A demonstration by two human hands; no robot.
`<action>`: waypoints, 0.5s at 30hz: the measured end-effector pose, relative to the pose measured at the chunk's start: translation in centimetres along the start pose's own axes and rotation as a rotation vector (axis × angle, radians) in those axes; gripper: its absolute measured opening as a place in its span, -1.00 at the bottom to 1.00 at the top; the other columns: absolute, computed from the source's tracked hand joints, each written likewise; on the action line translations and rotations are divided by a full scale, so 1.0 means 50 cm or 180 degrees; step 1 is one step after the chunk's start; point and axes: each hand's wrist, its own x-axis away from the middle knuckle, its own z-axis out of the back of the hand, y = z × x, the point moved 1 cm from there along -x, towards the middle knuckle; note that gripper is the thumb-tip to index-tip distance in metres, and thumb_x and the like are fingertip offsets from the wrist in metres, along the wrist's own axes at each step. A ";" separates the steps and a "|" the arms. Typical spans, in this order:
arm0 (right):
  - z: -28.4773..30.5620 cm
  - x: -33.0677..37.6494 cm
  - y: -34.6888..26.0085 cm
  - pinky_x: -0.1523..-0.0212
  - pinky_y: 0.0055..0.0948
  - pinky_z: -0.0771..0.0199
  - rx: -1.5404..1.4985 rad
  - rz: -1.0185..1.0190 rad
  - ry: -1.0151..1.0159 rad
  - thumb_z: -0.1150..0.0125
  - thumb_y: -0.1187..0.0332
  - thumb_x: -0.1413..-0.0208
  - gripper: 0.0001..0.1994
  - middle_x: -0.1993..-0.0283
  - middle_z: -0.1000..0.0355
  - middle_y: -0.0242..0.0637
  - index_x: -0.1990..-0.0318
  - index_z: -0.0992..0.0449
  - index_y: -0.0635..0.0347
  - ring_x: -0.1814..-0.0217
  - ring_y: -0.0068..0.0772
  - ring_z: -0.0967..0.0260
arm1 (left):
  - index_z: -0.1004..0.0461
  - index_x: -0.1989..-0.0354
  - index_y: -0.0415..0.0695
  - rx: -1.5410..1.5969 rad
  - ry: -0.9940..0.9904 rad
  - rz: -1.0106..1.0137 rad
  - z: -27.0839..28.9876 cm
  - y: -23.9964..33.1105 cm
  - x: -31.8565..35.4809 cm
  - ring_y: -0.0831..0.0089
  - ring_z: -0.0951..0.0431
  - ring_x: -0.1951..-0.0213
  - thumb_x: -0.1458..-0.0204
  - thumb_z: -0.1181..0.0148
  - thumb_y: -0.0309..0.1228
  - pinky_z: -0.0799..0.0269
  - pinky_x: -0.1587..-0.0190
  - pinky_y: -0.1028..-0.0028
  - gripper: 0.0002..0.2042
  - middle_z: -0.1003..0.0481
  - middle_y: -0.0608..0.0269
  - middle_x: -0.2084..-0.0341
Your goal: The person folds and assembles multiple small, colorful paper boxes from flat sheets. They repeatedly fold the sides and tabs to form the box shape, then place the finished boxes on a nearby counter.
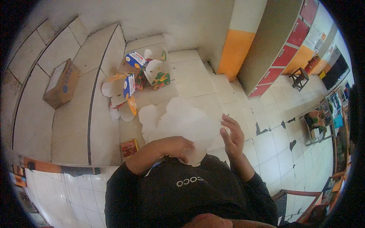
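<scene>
Flat white die-cut carton blanks lie in front of my body, their plain side up and their edges lobed. My left hand reaches across the near part of the top blank, its fingers curled against the card. To the right of the blanks, my right hand is raised, thumb and fingers apart. A small dark tip shows by its fingertips; what it is I cannot make out. Beyond the blanks, several folded food boxes with blue, orange and green printing sit in a loose cluster, flaps up.
A small red and yellow packet lies by my left forearm. On the tiled steps at left rests a brown cardboard box. Red-doored lockers stand at the far right, with a dark stool beyond. A rack holds goods at right.
</scene>
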 end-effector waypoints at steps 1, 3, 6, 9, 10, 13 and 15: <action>0.000 0.001 -0.001 -0.10 -0.28 -0.20 0.0022 -0.0006 -0.0002 -0.15 0.45 0.03 -0.80 -0.02 -0.33 -0.01 0.21 -0.44 0.24 -0.10 -0.14 -0.26 | -0.30 -0.04 -0.20 -0.0124 -0.0071 -0.0056 -0.004 -0.003 -0.003 0.12 -0.33 -0.04 0.32 -0.31 -0.02 -0.19 -0.10 0.29 -0.27 -0.33 -0.02 0.00; -0.001 0.002 0.000 -0.09 -0.28 -0.20 0.0044 -0.0056 -0.0005 -0.15 0.45 0.03 -0.81 -0.02 -0.34 -0.02 0.22 -0.45 0.25 -0.09 -0.14 -0.27 | -0.30 -0.04 -0.18 -0.0351 -0.0242 -0.0150 0.016 0.028 0.011 0.12 -0.38 0.02 0.32 -0.32 -0.06 -0.24 -0.07 0.30 -0.29 -0.37 0.02 0.03; -0.001 0.001 -0.002 -0.08 -0.29 -0.21 0.0103 -0.0031 -0.0011 -0.14 0.46 0.03 -0.83 0.00 -0.35 -0.03 0.23 -0.45 0.26 -0.09 -0.14 -0.28 | -0.34 0.00 -0.19 -0.0424 0.0174 -0.0968 -0.004 -0.003 0.011 0.13 -0.39 0.02 0.31 -0.32 -0.07 -0.26 -0.04 0.32 -0.34 -0.37 0.04 0.03; 0.003 -0.004 -0.003 -0.08 -0.30 -0.21 0.0315 -0.0104 -0.0096 -0.14 0.46 0.03 -0.82 0.01 -0.36 -0.06 0.23 -0.46 0.24 -0.07 -0.16 -0.29 | -0.42 0.09 -0.18 -0.0140 -0.0063 -0.0744 -0.007 -0.020 0.004 0.21 -0.42 0.05 0.26 -0.29 -0.08 -0.31 0.00 0.37 -0.44 -0.41 0.09 0.07; 0.005 -0.006 0.001 -0.08 -0.31 -0.22 0.0328 -0.0202 -0.0104 -0.15 0.46 0.04 -0.82 0.01 -0.36 -0.06 0.23 -0.46 0.23 -0.07 -0.17 -0.29 | -0.45 0.14 -0.19 0.0029 -0.0041 -0.0725 -0.005 -0.021 0.008 0.22 -0.45 0.10 0.22 -0.26 -0.09 -0.32 0.04 0.39 -0.50 -0.45 0.10 0.14; 0.009 -0.006 0.029 -0.07 -0.32 -0.22 0.0268 -0.0439 -0.0064 -0.16 0.45 0.04 -0.82 0.01 -0.37 -0.08 0.23 -0.46 0.19 -0.06 -0.20 -0.30 | -0.49 0.27 -0.21 0.0355 -0.0012 -0.0472 0.024 0.001 0.037 0.28 -0.51 0.29 0.10 -0.17 -0.14 -0.37 0.17 0.44 -0.63 -0.52 0.14 0.32; 0.011 -0.001 0.061 -0.07 -0.33 -0.23 0.0092 -0.0502 0.0018 -0.16 0.45 0.04 -0.82 0.01 -0.37 -0.10 0.23 -0.47 0.16 -0.05 -0.22 -0.31 | -0.49 0.34 -0.23 0.0342 -0.0004 -0.0039 0.045 0.009 0.052 0.31 -0.51 0.42 0.03 -0.10 -0.18 -0.37 0.25 0.45 -0.69 -0.54 0.16 0.45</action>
